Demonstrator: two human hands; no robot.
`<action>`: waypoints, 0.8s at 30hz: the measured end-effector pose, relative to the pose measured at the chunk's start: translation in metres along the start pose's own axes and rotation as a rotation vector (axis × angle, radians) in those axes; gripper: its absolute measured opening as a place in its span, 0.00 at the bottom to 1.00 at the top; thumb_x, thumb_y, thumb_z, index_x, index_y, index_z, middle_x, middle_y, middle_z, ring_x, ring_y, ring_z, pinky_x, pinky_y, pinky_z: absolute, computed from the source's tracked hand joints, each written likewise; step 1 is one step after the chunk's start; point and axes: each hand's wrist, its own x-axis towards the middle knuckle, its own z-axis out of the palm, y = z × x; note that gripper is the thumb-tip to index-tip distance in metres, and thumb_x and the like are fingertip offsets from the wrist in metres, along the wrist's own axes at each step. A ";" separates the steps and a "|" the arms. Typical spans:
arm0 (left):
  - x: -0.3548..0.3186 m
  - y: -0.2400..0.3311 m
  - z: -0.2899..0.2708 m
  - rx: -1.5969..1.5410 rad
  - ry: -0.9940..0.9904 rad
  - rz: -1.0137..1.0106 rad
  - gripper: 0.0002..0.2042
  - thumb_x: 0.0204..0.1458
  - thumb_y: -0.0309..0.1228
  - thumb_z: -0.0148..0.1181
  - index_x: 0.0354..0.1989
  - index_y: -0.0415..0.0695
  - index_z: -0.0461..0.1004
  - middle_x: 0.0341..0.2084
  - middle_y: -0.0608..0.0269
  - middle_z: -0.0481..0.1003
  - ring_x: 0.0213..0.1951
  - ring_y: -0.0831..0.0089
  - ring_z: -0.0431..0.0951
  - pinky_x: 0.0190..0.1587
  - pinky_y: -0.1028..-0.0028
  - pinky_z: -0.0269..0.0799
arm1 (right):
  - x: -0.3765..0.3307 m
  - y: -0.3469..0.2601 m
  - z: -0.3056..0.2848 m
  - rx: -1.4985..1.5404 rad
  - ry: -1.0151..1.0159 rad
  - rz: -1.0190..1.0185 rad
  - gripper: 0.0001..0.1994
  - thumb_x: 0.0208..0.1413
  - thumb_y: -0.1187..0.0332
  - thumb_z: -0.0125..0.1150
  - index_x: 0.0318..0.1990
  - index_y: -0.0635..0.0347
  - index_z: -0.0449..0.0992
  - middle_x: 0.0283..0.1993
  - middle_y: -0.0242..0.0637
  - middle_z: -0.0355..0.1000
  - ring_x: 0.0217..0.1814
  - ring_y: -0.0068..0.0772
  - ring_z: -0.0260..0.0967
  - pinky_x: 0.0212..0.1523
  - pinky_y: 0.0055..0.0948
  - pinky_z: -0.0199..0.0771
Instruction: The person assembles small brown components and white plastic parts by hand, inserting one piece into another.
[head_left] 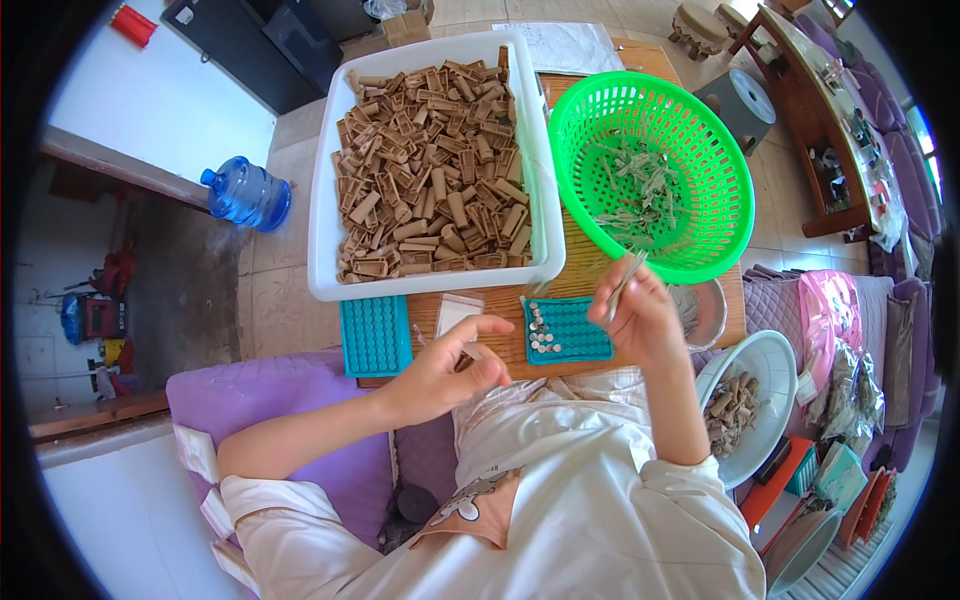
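My left hand (445,372) hovers over the near edge of the table, thumb and fingers curled round a small brown piece (467,357) that is mostly hidden. My right hand (640,308) is raised by the near rim of the green basket (735,235), pinching a thin pale strip (627,278); its exact kind is unclear. Inside the basket lies a heap of similar thin strips (645,180). Between my hands sits a teal ridged tray (585,335) with several small silvery round pieces (541,338) at its left end.
A large white bin (325,215) full of brown trough-shaped pieces (435,170) stands beyond my left hand. Another teal tray (375,335) lies before it, beside a white packet (458,312). On the right are a clear bowl (708,315) and a pale basin (785,375) holding brown pieces.
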 end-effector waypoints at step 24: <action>-0.013 0.010 0.001 0.709 0.235 0.526 0.12 0.47 0.26 0.56 0.39 0.42 0.64 0.28 0.61 0.74 0.26 0.72 0.75 0.24 0.78 0.68 | -0.037 0.042 0.049 -1.384 0.285 -0.787 0.17 0.40 0.82 0.53 0.41 0.64 0.63 0.44 0.44 0.62 0.41 0.39 0.63 0.49 0.33 0.58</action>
